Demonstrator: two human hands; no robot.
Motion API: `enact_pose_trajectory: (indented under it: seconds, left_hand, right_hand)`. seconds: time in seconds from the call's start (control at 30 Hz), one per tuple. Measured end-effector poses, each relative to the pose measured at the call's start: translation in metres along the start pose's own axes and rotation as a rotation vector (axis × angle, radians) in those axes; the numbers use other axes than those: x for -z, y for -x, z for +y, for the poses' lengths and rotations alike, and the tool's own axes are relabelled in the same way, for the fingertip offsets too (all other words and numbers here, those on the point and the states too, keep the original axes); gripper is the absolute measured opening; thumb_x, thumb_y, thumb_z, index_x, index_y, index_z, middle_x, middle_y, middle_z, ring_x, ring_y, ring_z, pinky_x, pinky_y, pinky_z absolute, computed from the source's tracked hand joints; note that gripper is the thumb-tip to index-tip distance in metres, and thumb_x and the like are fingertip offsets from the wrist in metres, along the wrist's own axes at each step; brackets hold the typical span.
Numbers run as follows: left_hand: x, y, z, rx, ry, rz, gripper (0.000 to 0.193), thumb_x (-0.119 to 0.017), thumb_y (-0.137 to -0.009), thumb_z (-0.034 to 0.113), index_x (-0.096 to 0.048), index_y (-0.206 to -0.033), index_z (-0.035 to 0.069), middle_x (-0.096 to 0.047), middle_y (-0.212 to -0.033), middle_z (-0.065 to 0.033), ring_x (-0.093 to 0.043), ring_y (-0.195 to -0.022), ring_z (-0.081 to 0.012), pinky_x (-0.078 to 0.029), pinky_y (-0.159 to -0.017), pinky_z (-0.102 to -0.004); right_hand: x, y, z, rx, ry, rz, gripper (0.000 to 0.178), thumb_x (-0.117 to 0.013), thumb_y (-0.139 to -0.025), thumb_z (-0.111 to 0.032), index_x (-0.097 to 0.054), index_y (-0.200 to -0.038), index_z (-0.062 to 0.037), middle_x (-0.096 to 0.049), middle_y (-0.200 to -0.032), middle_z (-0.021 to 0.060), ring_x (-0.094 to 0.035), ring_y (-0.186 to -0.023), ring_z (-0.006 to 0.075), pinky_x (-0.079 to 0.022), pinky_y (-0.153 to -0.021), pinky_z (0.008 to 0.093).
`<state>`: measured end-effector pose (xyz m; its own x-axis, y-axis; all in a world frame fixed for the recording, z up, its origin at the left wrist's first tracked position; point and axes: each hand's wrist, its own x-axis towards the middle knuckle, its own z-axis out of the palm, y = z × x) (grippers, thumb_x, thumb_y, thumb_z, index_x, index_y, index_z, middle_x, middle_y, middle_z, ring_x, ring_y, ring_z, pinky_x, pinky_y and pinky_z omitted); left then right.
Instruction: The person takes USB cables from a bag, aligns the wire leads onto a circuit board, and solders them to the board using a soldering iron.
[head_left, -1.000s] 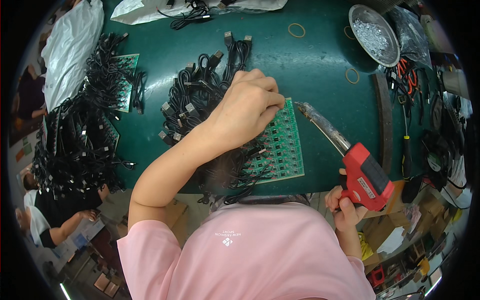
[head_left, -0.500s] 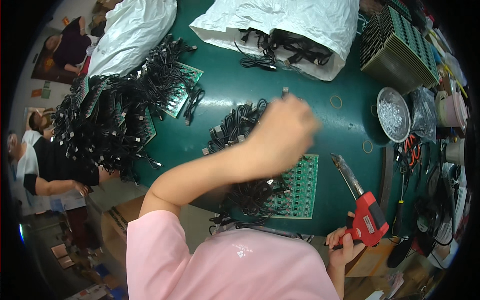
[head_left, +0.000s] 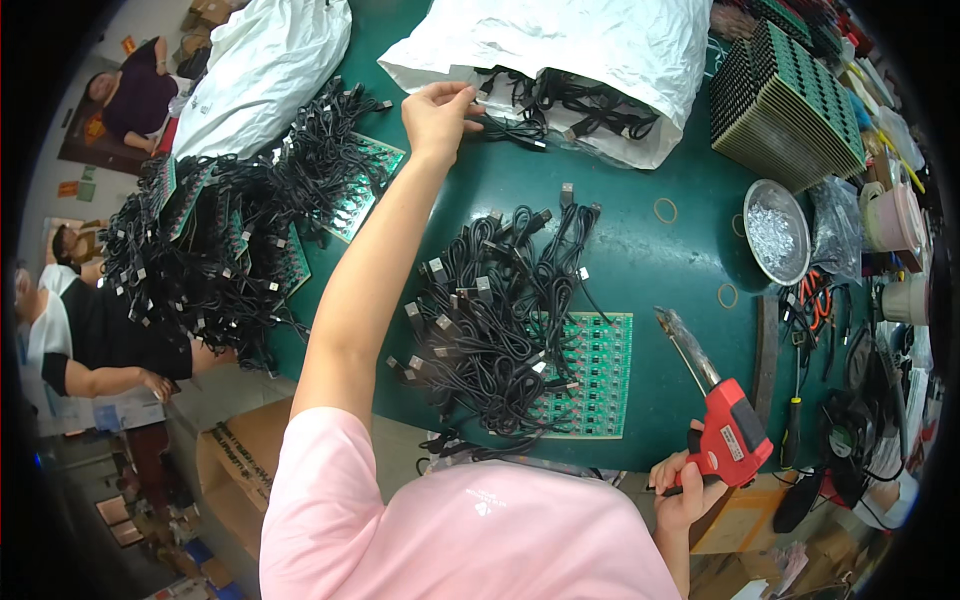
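My left hand [head_left: 438, 122] is stretched out to the mouth of a large white bag [head_left: 570, 40]. Its thumb and fingertips are pinched at the end of a black USB cable [head_left: 518, 133] lying at the opening, with more cables inside. In my right hand [head_left: 685, 487], low on the right, is a red soldering gun [head_left: 733, 435], its tip pointing up and left over the table. Between the hands lies a green circuit board [head_left: 600, 375]. A heap of black USB cables [head_left: 490, 320] covers the board's left part.
Another heap of cables with boards [head_left: 210, 250] is at the left, beside a second white bag [head_left: 265, 75]. On the right are a stack of boards [head_left: 785, 105], a metal bowl [head_left: 776, 232] of shiny bits, rubber bands [head_left: 665, 210] and a screwdriver [head_left: 794, 420]. Other people sit at far left.
My left hand has swung from above the board, far and to the left, to the bag's mouth, uncovering the middle cable heap. My right hand and the soldering gun have hardly moved.
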<state>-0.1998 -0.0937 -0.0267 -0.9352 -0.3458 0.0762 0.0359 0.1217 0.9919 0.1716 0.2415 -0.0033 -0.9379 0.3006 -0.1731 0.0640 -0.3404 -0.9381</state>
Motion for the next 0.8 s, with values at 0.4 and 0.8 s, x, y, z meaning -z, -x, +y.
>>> enact_pose_trajectory:
  seconds: [0.4, 0.8]
  left_hand:
    - [0.009, 0.03, 0.033, 0.075, 0.357, -0.12, 0.02, -0.067, -0.088, 0.01, -0.062, -0.102, -0.004, -0.068, -0.097, -0.0113, -0.067, -0.087, -0.0173, -0.055, -0.066, -0.0255]
    - [-0.011, 0.122, 0.097, 0.072, 0.268, -0.412, 0.005, -0.061, -0.09, 0.006, -0.058, -0.093, 0.003, -0.062, -0.086, -0.0085, -0.063, -0.077, -0.0159, -0.051, -0.063, -0.0288]
  right_hand:
    - [-0.006, 0.001, -0.004, 0.031, 0.078, 0.013, 0.056, -0.054, -0.089, -0.019, -0.034, -0.129, 0.014, -0.043, -0.054, 0.0053, -0.04, -0.04, 0.0115, -0.038, -0.039, 0.0276]
    - [0.008, 0.013, 0.004, 0.01, -0.007, 0.059, 0.061, -0.058, -0.087, -0.014, -0.03, -0.136, 0.0094, -0.059, -0.087, 0.0168, -0.043, -0.044, 0.0098, -0.041, -0.043, 0.0265]
